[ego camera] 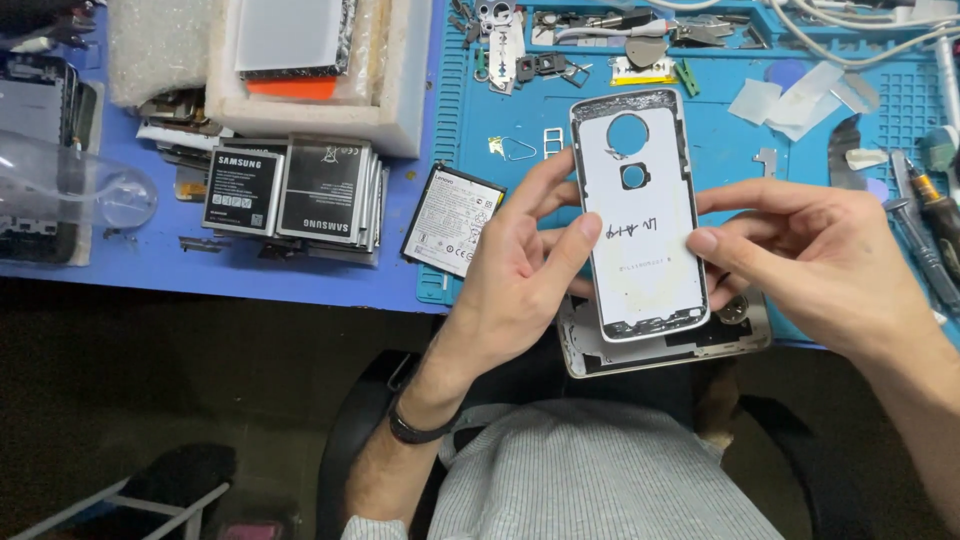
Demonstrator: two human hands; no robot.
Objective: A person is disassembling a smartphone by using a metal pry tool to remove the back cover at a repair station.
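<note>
At centre right of the frame, a white phone back cover (640, 215) is held upright-ish above the blue mat (560, 120), inner side facing the camera, with one large round hole and a smaller one near its top and some handwriting mid-panel. Left hand (520, 265) pinches the cover's left edge, thumb on the face, fingers curled behind. Right hand (810, 255) pinches the right edge, thumb tip on the face, other fingers behind and loosely bent. Just below the cover, partly hidden by it, a silver phone frame (670, 350) lies at the mat's near edge. Left of the left hand, a single black-edged battery (452, 220) lies tilted on the mat's edge. Further left, a stack of flat batteries (300, 190) sits on the blue table. Upper left centre, a white foam tray (390, 110) holds a screen panel. Top of frame: small metal parts and tweezers (600, 40) scattered. Far right edge: screwdrivers (930, 220) lying on the mat. Left edge: a clear plastic piece (70, 190). Black wristband (420, 428) on the left wrist.
</note>
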